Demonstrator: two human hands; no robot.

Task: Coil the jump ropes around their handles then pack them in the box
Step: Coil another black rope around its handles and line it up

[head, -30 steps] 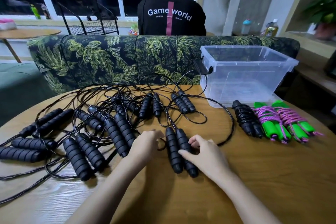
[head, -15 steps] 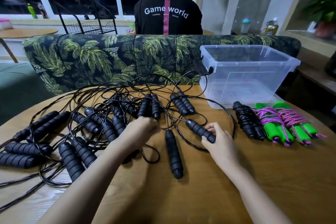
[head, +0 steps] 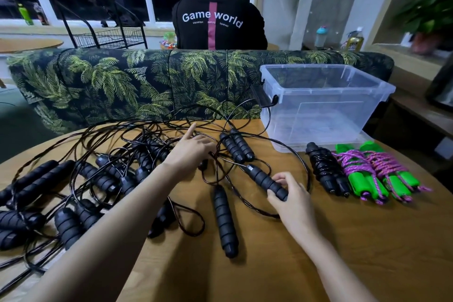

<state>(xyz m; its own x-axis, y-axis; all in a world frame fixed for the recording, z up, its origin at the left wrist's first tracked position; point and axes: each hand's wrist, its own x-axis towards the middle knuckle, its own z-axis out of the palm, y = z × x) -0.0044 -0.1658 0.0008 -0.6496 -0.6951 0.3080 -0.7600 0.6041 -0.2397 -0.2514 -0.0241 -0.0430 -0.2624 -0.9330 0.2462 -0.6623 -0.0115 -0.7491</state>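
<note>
Several black jump ropes (head: 81, 179) with ribbed foam handles lie tangled across the left and middle of the round wooden table (head: 367, 240). My right hand (head: 291, 193) grips the near end of one black handle (head: 264, 180). Its partner handle (head: 225, 220) lies loose in front of me. My left hand (head: 191, 147) reaches into the tangled cords with the index finger stretched out. A clear plastic box (head: 323, 105) stands empty at the back right. In front of it lie one coiled black rope (head: 326, 170) and two coiled green-handled ropes (head: 377, 174) wound with pink cord.
A palm-print sofa (head: 147, 81) backs onto the table's far edge. A person in a black shirt (head: 218, 22) sits behind it, facing away. Bare wood shows along the table's near right side.
My left hand has moved farther back into the tangle and now points a finger. My right hand has carried one handle away to the right, apart from its partner.
</note>
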